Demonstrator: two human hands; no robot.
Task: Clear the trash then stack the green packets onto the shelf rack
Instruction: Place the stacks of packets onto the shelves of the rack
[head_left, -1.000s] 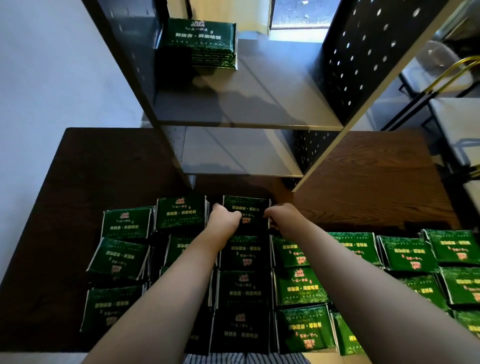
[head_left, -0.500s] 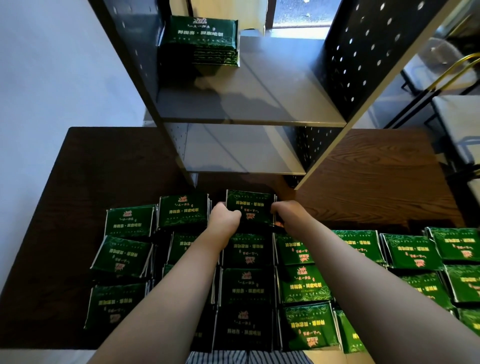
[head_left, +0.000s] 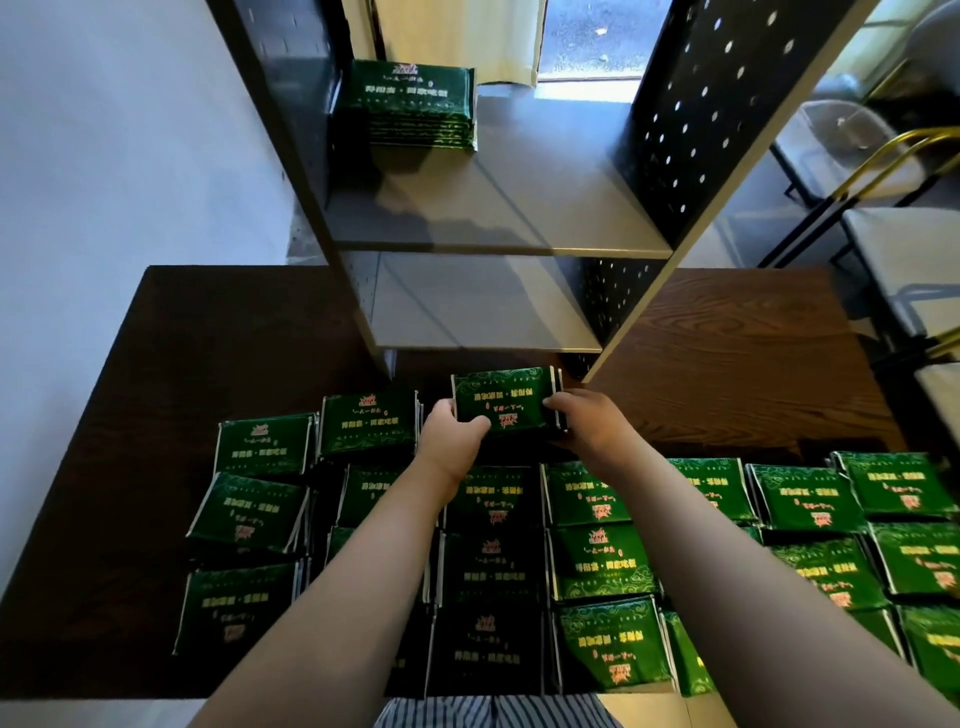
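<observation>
Both my hands hold a small stack of green packets (head_left: 506, 397) just above the table, in front of the shelf rack's foot. My left hand (head_left: 451, 440) grips its left end and my right hand (head_left: 587, 425) grips its right end. Several more green packets (head_left: 597, 499) lie in rows across the dark table (head_left: 218, 364) beneath my arms. The shelf rack (head_left: 498, 228) rises behind, with grey shelves and black perforated sides. One stack of green packets (head_left: 410, 106) sits at the back left of its upper shelf.
A white wall runs along the left. Chairs with gold frames (head_left: 893, 171) stand to the right of the table. The lower shelf (head_left: 483, 312) holds nothing. Bare wood (head_left: 737, 364) shows at the table's right, behind the packets.
My hands have lifted the packet stack off the pile and carried it a little forward toward the rack. The view has shifted slightly.
</observation>
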